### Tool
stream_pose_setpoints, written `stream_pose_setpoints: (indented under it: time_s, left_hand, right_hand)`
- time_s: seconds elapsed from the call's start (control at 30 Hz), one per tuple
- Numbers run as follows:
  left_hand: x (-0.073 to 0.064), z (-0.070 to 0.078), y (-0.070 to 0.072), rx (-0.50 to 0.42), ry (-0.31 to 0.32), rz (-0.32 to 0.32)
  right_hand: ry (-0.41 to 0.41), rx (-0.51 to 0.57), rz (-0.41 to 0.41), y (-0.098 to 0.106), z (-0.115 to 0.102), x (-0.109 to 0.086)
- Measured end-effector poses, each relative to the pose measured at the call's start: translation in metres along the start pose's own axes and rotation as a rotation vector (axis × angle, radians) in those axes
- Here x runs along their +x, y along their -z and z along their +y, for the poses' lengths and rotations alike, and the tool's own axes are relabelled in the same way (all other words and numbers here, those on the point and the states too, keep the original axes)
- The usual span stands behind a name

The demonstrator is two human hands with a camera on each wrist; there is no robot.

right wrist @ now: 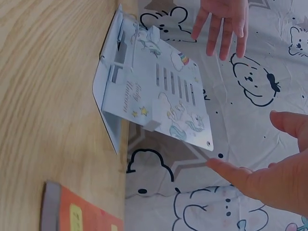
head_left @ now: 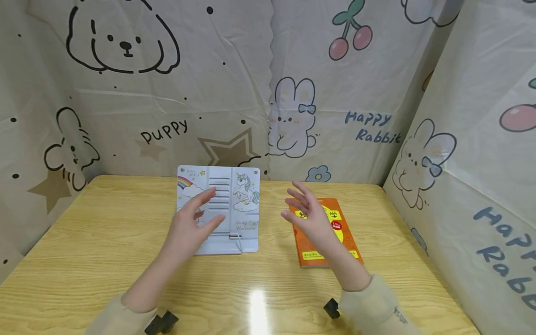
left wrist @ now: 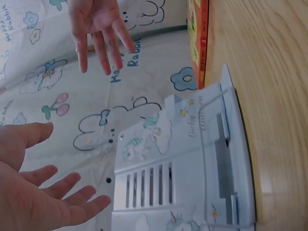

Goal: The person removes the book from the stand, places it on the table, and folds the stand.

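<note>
A pale blue book stand (head_left: 244,223) with a unicorn and rainbow print stands propped up on the wooden table, its slotted back leaning and a wire holder at its foot. My left hand (head_left: 192,223) hovers in front of it, fingers spread and holding nothing. To the right lies an orange book (head_left: 307,242) with yellow patches on its cover. Above that book is my right hand (head_left: 311,218), fingers loosely extended and apart from it, partly hiding the cover. Both wrist views show the stand (left wrist: 187,159) tilted back, with neither hand touching it.
The wooden table (head_left: 117,218) reaches back to a cream cloth backdrop (head_left: 234,83) with cartoon animals and cherries. More of this cloth (head_left: 473,153) closes off the right side. Dark camera mounts (head_left: 162,322) show at the wrists.
</note>
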State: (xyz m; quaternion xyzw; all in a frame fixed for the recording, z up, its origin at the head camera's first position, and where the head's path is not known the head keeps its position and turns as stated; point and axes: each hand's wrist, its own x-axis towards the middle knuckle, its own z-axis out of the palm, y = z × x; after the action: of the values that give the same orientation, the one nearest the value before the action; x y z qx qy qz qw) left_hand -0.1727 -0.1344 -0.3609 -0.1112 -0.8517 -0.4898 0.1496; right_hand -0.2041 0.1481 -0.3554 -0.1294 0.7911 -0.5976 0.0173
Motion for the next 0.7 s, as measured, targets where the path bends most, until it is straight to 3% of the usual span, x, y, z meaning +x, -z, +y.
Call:
stream_pose_setpoints:
  time_s: [0.33,0.7]
  left_hand:
    - [-0.004,-0.023,0.016,-0.013,0.071,0.12]
    - [-0.001,-0.053,0.03,0.013,0.165,0.132]
  right_hand:
    - [-0.028,0.138,-0.011,-0.027,0.012,0.006]
    - [-0.059,0.215,0.014,-0.05,0.031,0.019]
